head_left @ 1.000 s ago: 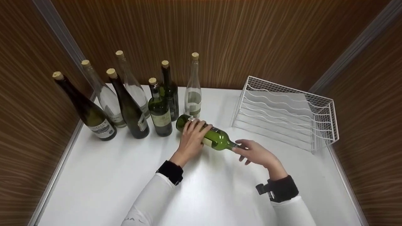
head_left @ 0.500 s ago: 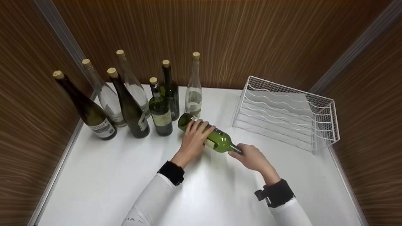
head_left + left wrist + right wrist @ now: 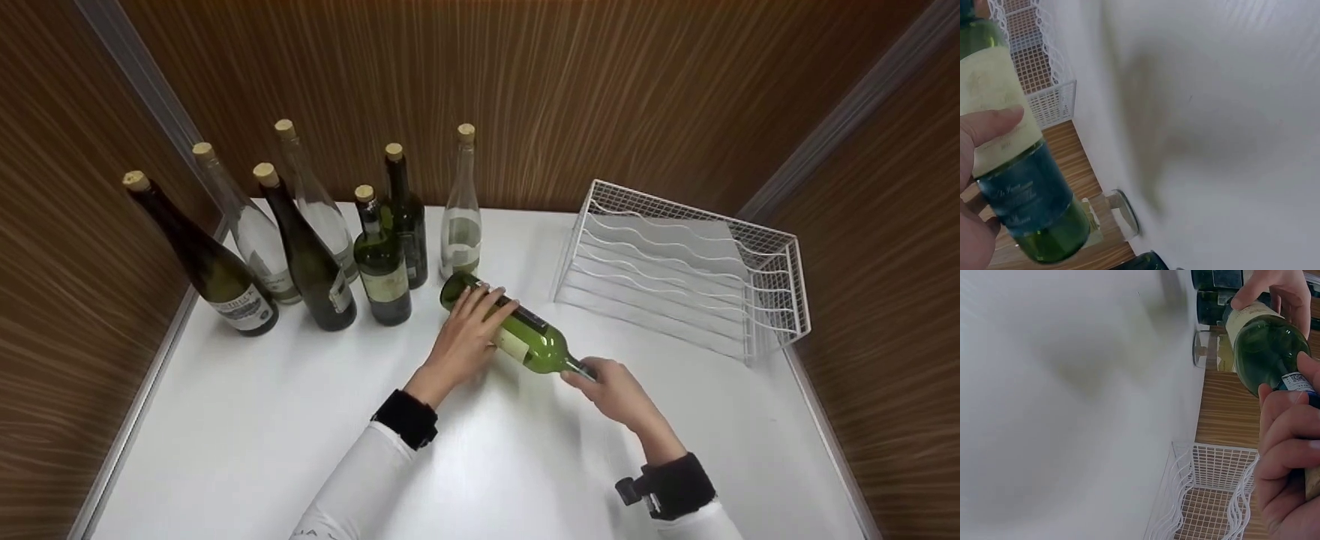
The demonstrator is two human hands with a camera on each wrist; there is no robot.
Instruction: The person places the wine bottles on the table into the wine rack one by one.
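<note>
A green wine bottle [image 3: 546,349] is held on its side above the table, base toward the back left and neck toward the front right. My left hand [image 3: 465,334] grips its body, thumb across the cream label [image 3: 999,95] in the left wrist view. Around the bottle's neck curls my right hand [image 3: 619,390]; in the right wrist view a bit of cork [image 3: 1312,481] shows below its fingers. Just behind the bottle's base stands an upright clear bottle [image 3: 461,232] with a cork.
Several corked bottles stand upright at the left, among them a short green one [image 3: 384,270] and a dark tall one [image 3: 225,277]. A white wire rack [image 3: 675,262] with wavy bars sits at the back right. Wood-grain panels [image 3: 525,97] enclose the white table [image 3: 495,465].
My right hand has gone from loosely touching the neck to gripping it. The green bottle, with both hands on it, has shifted a little to the right and toward me.
</note>
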